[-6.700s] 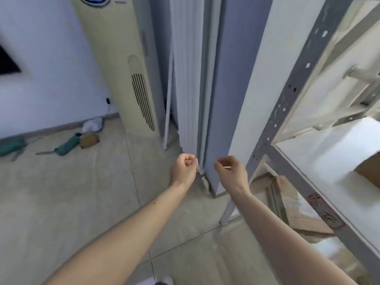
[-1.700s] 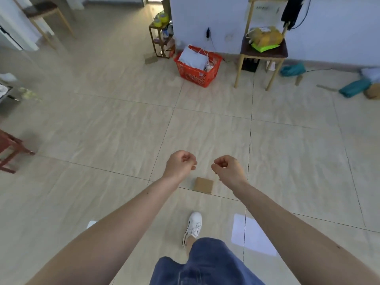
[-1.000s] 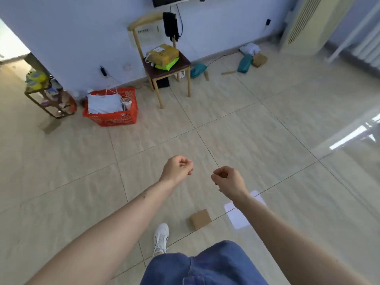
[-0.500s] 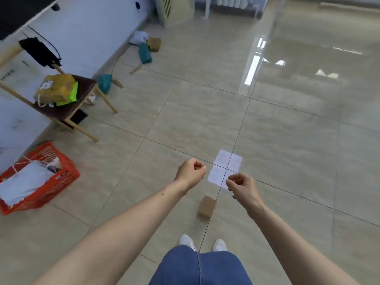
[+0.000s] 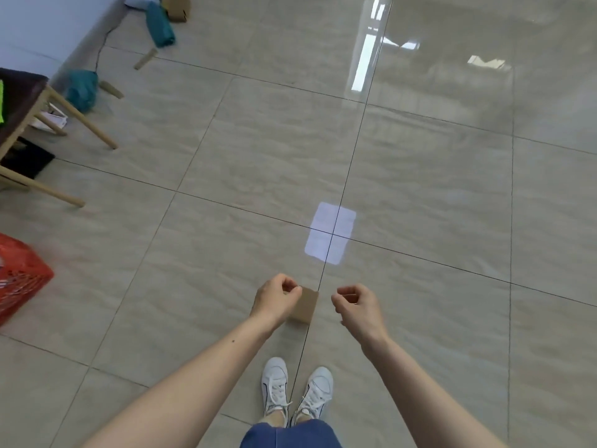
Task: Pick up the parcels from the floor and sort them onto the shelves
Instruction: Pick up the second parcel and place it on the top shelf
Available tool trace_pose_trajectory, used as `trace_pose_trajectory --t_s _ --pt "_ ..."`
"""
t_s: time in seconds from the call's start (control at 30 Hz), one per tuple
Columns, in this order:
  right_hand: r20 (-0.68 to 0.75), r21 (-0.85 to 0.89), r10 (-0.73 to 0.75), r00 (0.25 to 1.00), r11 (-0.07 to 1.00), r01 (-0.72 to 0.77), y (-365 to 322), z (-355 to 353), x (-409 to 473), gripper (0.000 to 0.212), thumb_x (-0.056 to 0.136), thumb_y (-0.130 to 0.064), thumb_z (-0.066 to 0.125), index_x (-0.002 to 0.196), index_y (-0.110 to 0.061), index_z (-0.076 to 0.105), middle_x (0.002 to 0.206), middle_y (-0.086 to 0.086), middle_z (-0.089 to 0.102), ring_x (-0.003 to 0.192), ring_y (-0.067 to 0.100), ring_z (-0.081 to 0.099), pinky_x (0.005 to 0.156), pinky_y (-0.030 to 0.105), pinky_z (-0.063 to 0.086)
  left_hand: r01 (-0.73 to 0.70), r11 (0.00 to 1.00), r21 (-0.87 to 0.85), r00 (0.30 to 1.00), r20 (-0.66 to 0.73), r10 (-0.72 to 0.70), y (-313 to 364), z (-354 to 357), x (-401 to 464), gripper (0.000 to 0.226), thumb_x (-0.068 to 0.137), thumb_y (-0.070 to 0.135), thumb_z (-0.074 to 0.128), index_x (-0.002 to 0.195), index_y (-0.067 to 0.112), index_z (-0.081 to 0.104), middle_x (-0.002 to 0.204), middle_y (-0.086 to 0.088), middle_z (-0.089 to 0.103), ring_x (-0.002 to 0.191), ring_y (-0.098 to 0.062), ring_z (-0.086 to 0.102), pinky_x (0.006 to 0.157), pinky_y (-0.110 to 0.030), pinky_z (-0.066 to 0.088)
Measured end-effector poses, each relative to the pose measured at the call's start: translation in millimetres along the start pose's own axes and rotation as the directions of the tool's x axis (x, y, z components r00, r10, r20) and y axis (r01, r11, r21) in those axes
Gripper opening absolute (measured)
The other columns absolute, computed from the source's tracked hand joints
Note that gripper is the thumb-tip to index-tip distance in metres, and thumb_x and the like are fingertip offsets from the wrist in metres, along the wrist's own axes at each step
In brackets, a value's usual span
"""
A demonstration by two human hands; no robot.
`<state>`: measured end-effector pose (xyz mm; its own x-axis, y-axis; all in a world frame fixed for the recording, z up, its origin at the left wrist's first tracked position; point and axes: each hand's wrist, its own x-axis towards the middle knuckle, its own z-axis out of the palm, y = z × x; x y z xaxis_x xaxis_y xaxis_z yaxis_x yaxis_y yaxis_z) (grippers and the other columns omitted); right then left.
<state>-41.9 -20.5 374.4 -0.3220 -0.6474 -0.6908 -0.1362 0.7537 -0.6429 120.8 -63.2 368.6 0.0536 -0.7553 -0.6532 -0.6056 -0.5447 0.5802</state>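
Observation:
A small brown cardboard parcel (image 5: pixel 305 306) lies on the tiled floor just ahead of my white shoes. My left hand (image 5: pixel 274 300) hovers over the parcel's left side and hides part of it; its fingers are curled into a loose fist with nothing in them. To the right of the parcel, apart from it, my right hand (image 5: pixel 357 305) is also curled shut and holds nothing. Teal parcels (image 5: pixel 160 24) (image 5: pixel 80 88) and a brown box (image 5: pixel 177 7) lie by the wall at the far left. No shelf is in view.
A wooden chair (image 5: pixel 22 124) stands at the left by the blue wall, and a red plastic basket (image 5: pixel 19 276) sits at the left edge. Small wooden sticks (image 5: pixel 145 59) lie near the teal parcels. Shiny tiled floor stretches ahead and to the right.
My view has swung from the shelf and radiator to the open floor and tipped down. The small brown parcel now sits right under my hands. Both hands stayed curled throughout.

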Motion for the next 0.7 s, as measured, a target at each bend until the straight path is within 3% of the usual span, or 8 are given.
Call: trace_pose_trajectory --t_s 0.13,0.27,0.5,0.7 --pt "-0.011 0.009 0.057 0.998 0.998 -0.057 66 31 53 0.007 0.087 -0.020 0.066 0.091 -0.022 0.061 0.084 0.000 0.066 0.084 0.023 0.067 0.084 0.045 0.057 0.043 0.998 -0.035 0.999 0.008 -0.042 -58 44 47 0.011 0.090 0.025 0.063 0.098 0.018 0.067 0.105 0.001 0.069 0.100 -0.021 0.064 0.087 -0.030 0.048" --pt "-0.011 -0.003 0.113 0.993 0.994 -0.113 127 58 109 0.019 0.087 -0.022 0.065 0.105 -0.015 0.062 0.086 0.000 0.065 0.086 0.023 0.067 0.085 0.046 0.058 0.093 0.993 -0.068 0.996 0.025 -0.091 -113 87 99 0.016 0.091 0.026 0.063 0.104 0.018 0.066 0.109 0.002 0.066 0.103 -0.021 0.062 0.090 -0.031 0.048" --pt "0.014 -0.060 0.199 0.980 0.978 -0.197 219 101 212 0.023 0.083 -0.034 0.065 0.102 -0.023 0.058 0.091 -0.003 0.066 0.095 0.026 0.069 0.090 0.050 0.056 0.166 0.979 -0.117 0.986 0.053 -0.161 -184 155 195 0.021 0.091 0.027 0.064 0.109 0.015 0.066 0.111 -0.002 0.067 0.104 -0.022 0.062 0.093 -0.043 0.054" --pt "0.052 -0.175 0.225 0.973 0.961 -0.213 271 138 295 0.051 0.084 -0.046 0.064 0.122 -0.012 0.059 0.108 0.004 0.067 0.105 0.030 0.067 0.094 0.050 0.054 0.138 0.988 -0.065 0.989 0.064 -0.134 -228 200 275 0.033 0.092 0.025 0.066 0.122 0.012 0.063 0.124 -0.005 0.065 0.111 -0.020 0.060 0.096 -0.032 0.048"
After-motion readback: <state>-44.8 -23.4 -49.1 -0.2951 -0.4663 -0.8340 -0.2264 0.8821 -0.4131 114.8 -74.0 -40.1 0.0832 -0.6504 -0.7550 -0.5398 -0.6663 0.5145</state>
